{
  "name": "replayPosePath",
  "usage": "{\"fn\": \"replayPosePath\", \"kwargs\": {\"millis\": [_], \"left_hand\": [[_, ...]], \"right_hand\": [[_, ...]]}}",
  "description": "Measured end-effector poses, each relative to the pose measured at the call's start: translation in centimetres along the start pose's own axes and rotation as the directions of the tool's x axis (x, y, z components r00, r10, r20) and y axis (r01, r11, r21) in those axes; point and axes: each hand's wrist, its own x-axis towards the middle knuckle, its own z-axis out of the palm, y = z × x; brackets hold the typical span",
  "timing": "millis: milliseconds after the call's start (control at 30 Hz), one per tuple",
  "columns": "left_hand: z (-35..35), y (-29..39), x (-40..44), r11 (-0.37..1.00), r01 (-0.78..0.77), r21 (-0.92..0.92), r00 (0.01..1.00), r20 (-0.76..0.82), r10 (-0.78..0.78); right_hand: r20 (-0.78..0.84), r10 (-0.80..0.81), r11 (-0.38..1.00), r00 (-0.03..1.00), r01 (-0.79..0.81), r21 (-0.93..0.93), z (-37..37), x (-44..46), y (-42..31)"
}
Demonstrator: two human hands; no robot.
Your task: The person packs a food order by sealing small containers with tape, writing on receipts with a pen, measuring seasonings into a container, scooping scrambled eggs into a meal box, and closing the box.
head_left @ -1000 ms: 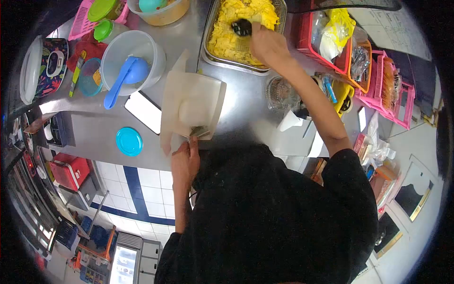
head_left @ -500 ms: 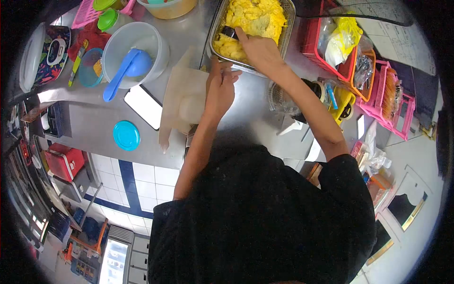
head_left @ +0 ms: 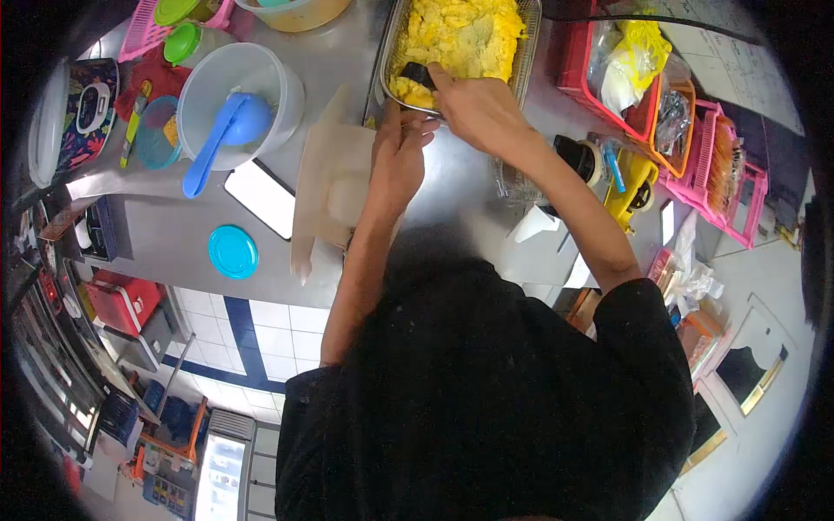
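bright rm, glare on counter (head_left: 447, 169), fisheye dist. w/ blk corners.

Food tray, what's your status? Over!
Right hand holding black tool at yellow food in tray. Left hand by tray's near edge. Pale container partly behind left arm.

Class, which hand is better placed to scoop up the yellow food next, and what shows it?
Probably the right hand: it grips the black utensil at the yellow food in the metal tray. The left hand is by the tray's near edge, with no utensil visible in it.
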Motion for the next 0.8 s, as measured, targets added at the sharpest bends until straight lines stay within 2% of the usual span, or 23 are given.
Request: {"fn": "replayPosePath", "kwargs": {"millis": [100, 200, 300, 400, 500, 600, 700, 800], "left_hand": [[-0.1, -0.5, 0.1, 0.999, -0.05, 0.012, 0.999, 0.015, 0.049], [0.1, -0.5, 0.1, 0.999, -0.008, 0.043, 1.0, -0.022, 0.009], [-0.5, -1.0, 0.3, 1.0, -0.005, 0.017, 1.0, 0.021, 0.005], [-0.3, 0.4, -0.2, 1.0, 0.015, -0.028, 1.0, 0.024, -0.014], [-0.3, 0.4, -0.2, 1.0, 0.029, -0.011, 0.999, 0.035, -0.028], [-0.5, -0.1, 0.1, 0.999, 0.035, -0.011, 0.999, 0.035, -0.034], [-0.6, -0.2, 0.1, 1.0, 0.024, -0.009, 0.998, 0.051, -0.024], [-0.3, 0.7, -0.2, 0.998, 0.065, -0.011, 0.998, 0.003, -0.065]], "right_hand": [[0.05, -0.001, 0.997, 0.999, -0.003, 0.082, -0.3, 0.3, -0.1], [0.082, 0.011, 0.984, 0.997, -0.025, 0.176, -0.6, 0.6, 0.4], [0.051, 0.024, 0.97, 0.998, -0.036, 0.242, 0.0, 0.8, 1.2], [0.136, 0.015, 0.965, 0.991, -0.05, 0.257, -2.4, 0.6, 0.5], [0.132, 0.006, 0.975, 0.991, -0.035, 0.221, -2.7, 0.8, 0.6], [0.03, 0.018, 0.965, 0.999, -0.025, 0.262, -0.6, 1.5, 2.3], [0.017, 0.045, 0.903, 0.999, -0.048, 0.427, 1.7, 2.5, 4.5], [0.234, 0.074, 0.794, 0.969, -0.199, 0.574, 1.0, 3.3, 5.8]]}}
